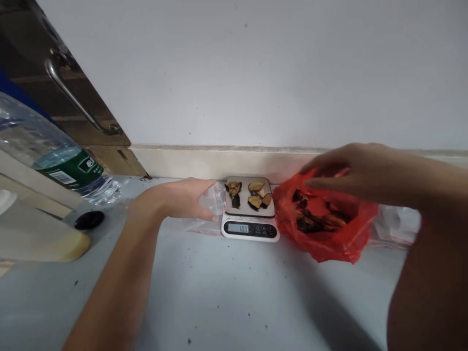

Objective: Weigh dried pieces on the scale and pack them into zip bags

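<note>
My left hand [188,197] is at the left side of a small white kitchen scale [231,233], with a clear zip bag [214,199] between thumb and fingers. Several dried brown slices [255,202] lie in two groups on the scale's plate; the display seems to read 109. To the right of it, a red plastic bag [321,247] stands with its mouth wide, holding more dark dried pieces [310,222]. Over the far rim of this bag is my right hand [347,170], thumb and fingers apart, with nothing visible in it; the fingertips are partly hidden.
More clear bags [397,224] lie right of the red bag, partly behind my right arm. On the left are a large water bottle [73,161], a black cap [89,220] and a whitish container [40,234]. A white wall [256,87] rises behind the scale. Dark crumbs dot the tabletop [219,292].
</note>
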A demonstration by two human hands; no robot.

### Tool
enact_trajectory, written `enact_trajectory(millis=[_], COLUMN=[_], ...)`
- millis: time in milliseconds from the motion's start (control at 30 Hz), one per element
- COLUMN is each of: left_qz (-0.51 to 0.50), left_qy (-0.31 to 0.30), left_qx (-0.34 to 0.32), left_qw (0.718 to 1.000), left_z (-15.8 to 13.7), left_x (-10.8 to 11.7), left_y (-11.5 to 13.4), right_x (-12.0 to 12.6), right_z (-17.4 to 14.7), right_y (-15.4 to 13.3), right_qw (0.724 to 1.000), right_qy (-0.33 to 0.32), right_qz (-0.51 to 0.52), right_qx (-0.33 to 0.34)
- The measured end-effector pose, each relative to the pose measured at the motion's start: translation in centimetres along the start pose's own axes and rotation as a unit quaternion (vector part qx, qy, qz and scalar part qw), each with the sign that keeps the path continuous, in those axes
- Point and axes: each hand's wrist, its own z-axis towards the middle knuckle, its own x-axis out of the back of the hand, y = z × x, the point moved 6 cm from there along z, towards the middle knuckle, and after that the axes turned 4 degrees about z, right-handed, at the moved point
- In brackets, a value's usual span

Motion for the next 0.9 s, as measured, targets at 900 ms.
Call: enact_trajectory(millis=[900], left_qz=[-0.017], left_qy=[0.011], left_qx=[-0.039], left_qw=[0.999], left_z=[0.7], left_x=[-0.7], left_y=[0.1], right_x=[-11.1], right_z=[2.7], right_y=[-3.0], right_qw=[0.968], right_qy=[-0.206], right_qz=[-0.127], right_qx=[-0.065])
